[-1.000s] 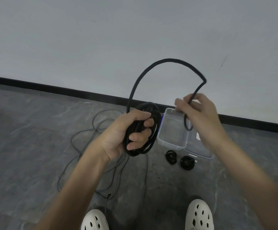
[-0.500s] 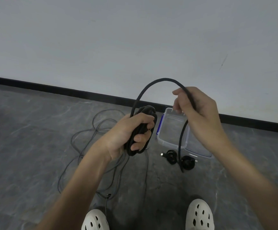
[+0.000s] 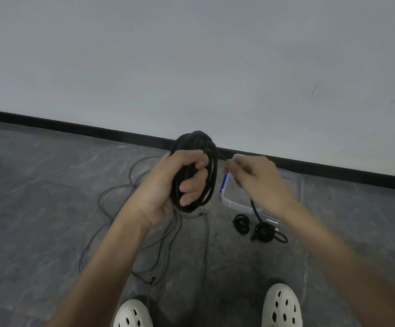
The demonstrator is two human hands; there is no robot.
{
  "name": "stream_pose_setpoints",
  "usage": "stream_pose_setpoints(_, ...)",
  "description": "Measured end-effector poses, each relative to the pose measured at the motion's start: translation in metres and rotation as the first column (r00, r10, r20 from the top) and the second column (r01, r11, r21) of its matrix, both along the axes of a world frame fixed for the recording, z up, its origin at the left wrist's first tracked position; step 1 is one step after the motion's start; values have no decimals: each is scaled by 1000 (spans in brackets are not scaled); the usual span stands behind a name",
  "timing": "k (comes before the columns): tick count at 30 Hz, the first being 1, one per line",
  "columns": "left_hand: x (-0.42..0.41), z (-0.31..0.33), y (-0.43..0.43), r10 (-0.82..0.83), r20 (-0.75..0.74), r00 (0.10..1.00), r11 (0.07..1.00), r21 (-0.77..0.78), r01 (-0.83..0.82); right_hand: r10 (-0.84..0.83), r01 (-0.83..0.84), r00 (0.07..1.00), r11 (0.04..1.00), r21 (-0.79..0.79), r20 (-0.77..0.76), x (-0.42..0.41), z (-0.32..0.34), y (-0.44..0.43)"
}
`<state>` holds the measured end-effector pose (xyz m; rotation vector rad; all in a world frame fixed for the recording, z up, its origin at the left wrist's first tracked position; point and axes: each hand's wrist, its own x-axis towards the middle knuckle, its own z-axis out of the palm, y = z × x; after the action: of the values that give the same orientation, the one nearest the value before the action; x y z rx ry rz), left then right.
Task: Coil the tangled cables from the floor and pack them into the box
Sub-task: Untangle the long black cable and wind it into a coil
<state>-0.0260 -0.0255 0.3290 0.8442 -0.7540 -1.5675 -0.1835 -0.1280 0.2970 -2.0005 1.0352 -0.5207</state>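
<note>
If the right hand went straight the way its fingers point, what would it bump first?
Probably the black cable coil gripped in the left hand. The right hand pinches that cable's loose end and points left at the coil close by, though depth is hard to judge.

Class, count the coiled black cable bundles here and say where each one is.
3. One large coil in the left hand; left small coil and right small coil on the floor before the box. More may be hidden.
</note>
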Motion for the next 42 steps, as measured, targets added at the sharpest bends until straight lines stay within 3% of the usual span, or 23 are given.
stream_pose_setpoints(3,1,1,-1,88,-78,993,995,-29,-91,105,-111,993,982,154,46,4,0,12)
stream_pose_setpoints(10,-1,2,-3,256,-191,948,963,-34,-267,249,-292,956,841,455,154,9,2,25)
stream_pose_setpoints(14,0,4,-3,304,-223,926,943,-68,-326,369,-325,929,837,440,-16,10,-5,30)
stream_pose_setpoints(22,11,5,-1,273,-351,896,933,-132,-336,381,-284,899,883,373,-218,11,-9,42)
stream_pose_setpoints(26,13,5,-2,412,-171,895,897,-94,-431,437,-336,860,873,353,-263,12,-7,49)
stream_pose_setpoints(33,16,0,-4,555,52,830,828,-135,-545,438,-354,881,863,361,-182,9,1,47)
stream_pose_setpoints(37,23,-3,-5,681,321,658,729,-224,-646,583,-471,769,794,385,-263,-4,6,44)
stream_pose_setpoints(40,33,-7,-4,728,369,577,669,-201,-716,592,-529,774,800,283,-225,-9,16,42)
stream_pose_setpoints(42,33,-12,-5,707,453,543,678,-215,-703,585,-548,794,806,222,-167,-7,22,43)
